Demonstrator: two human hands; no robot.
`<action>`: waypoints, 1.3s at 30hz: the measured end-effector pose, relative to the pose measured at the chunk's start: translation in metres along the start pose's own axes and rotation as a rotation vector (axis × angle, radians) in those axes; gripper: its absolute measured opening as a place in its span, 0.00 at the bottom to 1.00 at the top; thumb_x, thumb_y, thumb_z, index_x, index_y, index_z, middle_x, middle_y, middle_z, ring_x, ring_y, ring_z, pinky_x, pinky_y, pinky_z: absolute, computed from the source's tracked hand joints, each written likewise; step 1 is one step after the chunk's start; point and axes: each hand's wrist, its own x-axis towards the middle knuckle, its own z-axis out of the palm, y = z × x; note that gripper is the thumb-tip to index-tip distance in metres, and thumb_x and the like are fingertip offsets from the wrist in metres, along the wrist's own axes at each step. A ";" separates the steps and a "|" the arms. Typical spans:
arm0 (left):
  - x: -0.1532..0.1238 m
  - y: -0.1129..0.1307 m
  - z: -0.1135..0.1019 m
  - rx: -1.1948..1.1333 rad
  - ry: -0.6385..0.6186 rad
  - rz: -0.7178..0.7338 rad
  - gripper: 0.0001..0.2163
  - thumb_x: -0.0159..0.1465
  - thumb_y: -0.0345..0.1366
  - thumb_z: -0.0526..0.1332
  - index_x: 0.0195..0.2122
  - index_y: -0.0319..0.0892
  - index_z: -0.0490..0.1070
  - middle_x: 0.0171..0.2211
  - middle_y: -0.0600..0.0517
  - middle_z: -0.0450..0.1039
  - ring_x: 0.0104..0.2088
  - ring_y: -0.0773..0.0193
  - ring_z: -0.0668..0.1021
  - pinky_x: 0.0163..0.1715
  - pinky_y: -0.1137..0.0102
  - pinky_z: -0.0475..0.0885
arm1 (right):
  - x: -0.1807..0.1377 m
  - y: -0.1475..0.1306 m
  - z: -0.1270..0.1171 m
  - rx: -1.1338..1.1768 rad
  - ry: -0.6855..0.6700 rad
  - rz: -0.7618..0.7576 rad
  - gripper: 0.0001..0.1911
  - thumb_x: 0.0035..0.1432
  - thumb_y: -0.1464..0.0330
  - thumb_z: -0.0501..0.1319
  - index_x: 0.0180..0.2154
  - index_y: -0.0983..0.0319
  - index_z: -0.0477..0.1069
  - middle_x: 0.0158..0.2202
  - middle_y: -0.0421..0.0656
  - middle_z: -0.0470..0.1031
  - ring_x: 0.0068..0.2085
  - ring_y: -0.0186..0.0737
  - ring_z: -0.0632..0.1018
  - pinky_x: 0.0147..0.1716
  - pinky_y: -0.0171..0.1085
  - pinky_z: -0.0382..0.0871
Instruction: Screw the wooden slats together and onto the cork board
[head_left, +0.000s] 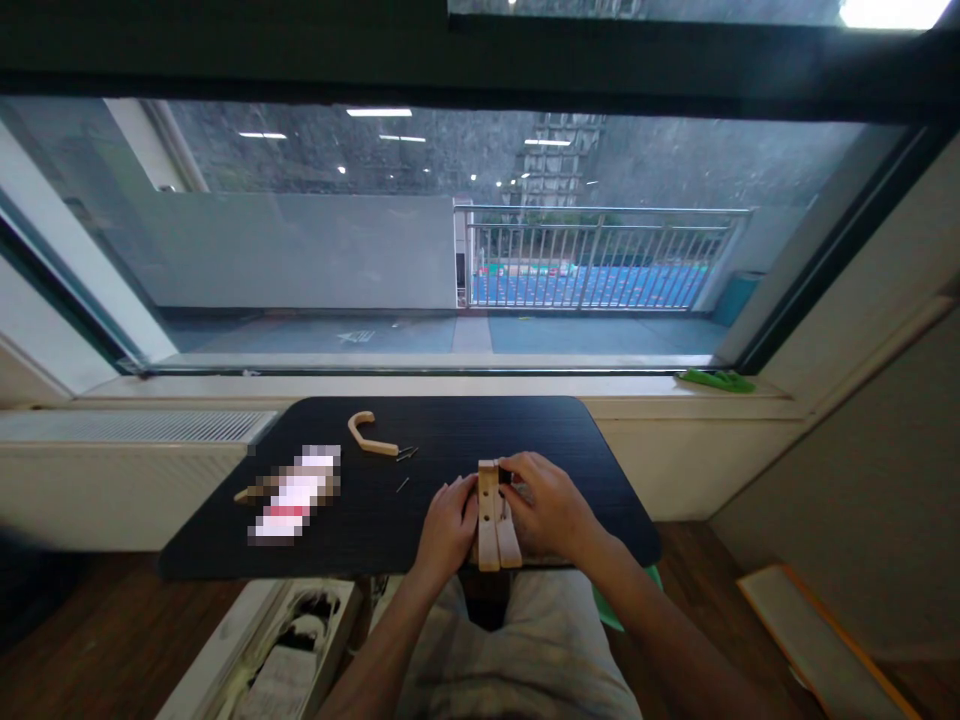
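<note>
Close to the table's front edge, a pale wooden piece with dark holes (488, 510) stands between my hands. My left hand (448, 525) closes on its left side, fingers pressed against the wood. A second wooden piece (508, 540) sits right beside it. My right hand (551, 505) grips at the right side, fingertips bent at the upper end around something small and dark (505, 477) that I cannot make out. Farther back lies a curved wooden hook (373, 445), and by its end are several thin screws (407, 454). One more screw (403, 485) lies nearer to me.
The black table (480, 420) stands below a window. On its left is a blurred-out white rectangle (296, 495) over a wooden part (246, 494). An open box (337, 610) is on the floor at left. A green item (716, 381) rests on the sill.
</note>
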 end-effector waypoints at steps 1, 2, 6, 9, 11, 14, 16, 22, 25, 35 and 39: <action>0.000 0.000 0.000 0.002 -0.002 -0.002 0.17 0.66 0.35 0.50 0.54 0.42 0.69 0.52 0.45 0.74 0.55 0.54 0.73 0.59 0.52 0.62 | 0.000 0.000 0.000 0.000 -0.001 -0.001 0.12 0.58 0.74 0.59 0.45 0.59 0.69 0.37 0.44 0.75 0.40 0.42 0.76 0.39 0.41 0.73; 0.000 0.000 0.000 0.004 -0.004 -0.004 0.17 0.66 0.35 0.50 0.54 0.42 0.69 0.52 0.45 0.74 0.55 0.54 0.73 0.60 0.52 0.61 | 0.000 0.000 0.000 -0.003 -0.002 0.001 0.12 0.58 0.74 0.59 0.45 0.59 0.69 0.37 0.44 0.75 0.40 0.42 0.76 0.39 0.41 0.72; 0.001 0.003 0.000 0.006 0.004 -0.005 0.17 0.66 0.34 0.51 0.53 0.43 0.70 0.52 0.45 0.75 0.55 0.54 0.73 0.60 0.52 0.60 | 0.002 0.000 0.000 -0.028 0.003 0.031 0.11 0.57 0.74 0.61 0.43 0.60 0.69 0.36 0.45 0.75 0.39 0.43 0.76 0.39 0.42 0.72; 0.001 0.005 -0.002 -0.004 -0.002 -0.012 0.17 0.66 0.34 0.50 0.53 0.42 0.70 0.51 0.45 0.75 0.54 0.53 0.74 0.58 0.52 0.62 | 0.001 0.001 0.000 -0.048 0.004 0.057 0.10 0.57 0.74 0.62 0.42 0.60 0.69 0.35 0.44 0.75 0.38 0.42 0.76 0.39 0.41 0.71; 0.001 0.007 -0.003 -0.010 -0.018 -0.017 0.17 0.66 0.35 0.50 0.53 0.42 0.70 0.51 0.44 0.75 0.54 0.53 0.73 0.57 0.53 0.64 | 0.000 0.002 0.001 -0.064 0.002 0.071 0.11 0.57 0.73 0.63 0.42 0.60 0.69 0.35 0.44 0.75 0.37 0.42 0.76 0.38 0.41 0.71; 0.001 0.007 -0.003 -0.005 -0.024 -0.020 0.17 0.66 0.35 0.50 0.53 0.41 0.69 0.52 0.44 0.74 0.55 0.53 0.73 0.57 0.53 0.64 | -0.001 0.003 0.002 -0.092 -0.001 0.080 0.11 0.57 0.72 0.63 0.43 0.60 0.68 0.35 0.43 0.74 0.36 0.42 0.76 0.37 0.40 0.70; 0.001 0.006 -0.003 0.002 -0.016 -0.016 0.17 0.66 0.35 0.50 0.54 0.41 0.69 0.51 0.44 0.75 0.54 0.53 0.73 0.57 0.52 0.63 | -0.002 0.004 0.002 -0.110 -0.006 0.079 0.11 0.57 0.71 0.63 0.43 0.60 0.68 0.35 0.43 0.74 0.36 0.42 0.76 0.37 0.40 0.70; 0.002 0.004 -0.003 0.007 -0.009 -0.005 0.17 0.66 0.35 0.50 0.53 0.41 0.70 0.50 0.44 0.75 0.53 0.53 0.74 0.55 0.53 0.65 | 0.001 0.003 0.000 -0.143 -0.026 0.090 0.11 0.57 0.70 0.64 0.43 0.60 0.68 0.35 0.43 0.75 0.36 0.42 0.76 0.36 0.40 0.69; 0.002 0.005 -0.003 0.009 -0.014 0.003 0.17 0.65 0.34 0.50 0.53 0.40 0.70 0.50 0.44 0.75 0.53 0.53 0.74 0.55 0.53 0.65 | 0.002 0.002 0.000 -0.157 -0.040 0.097 0.11 0.57 0.70 0.63 0.43 0.60 0.69 0.35 0.43 0.75 0.36 0.42 0.76 0.37 0.40 0.69; 0.003 0.002 -0.002 0.013 -0.009 -0.001 0.17 0.66 0.34 0.50 0.53 0.42 0.69 0.52 0.45 0.75 0.55 0.52 0.72 0.59 0.51 0.61 | 0.004 0.002 0.000 -0.149 -0.078 0.124 0.12 0.58 0.70 0.63 0.45 0.60 0.69 0.37 0.45 0.76 0.38 0.43 0.77 0.39 0.41 0.70; 0.003 0.003 -0.002 0.020 -0.010 0.014 0.17 0.66 0.35 0.49 0.54 0.42 0.69 0.52 0.45 0.74 0.56 0.52 0.72 0.59 0.51 0.61 | 0.006 0.002 -0.001 -0.167 -0.084 0.130 0.12 0.58 0.69 0.63 0.45 0.60 0.69 0.36 0.44 0.76 0.37 0.43 0.77 0.37 0.40 0.70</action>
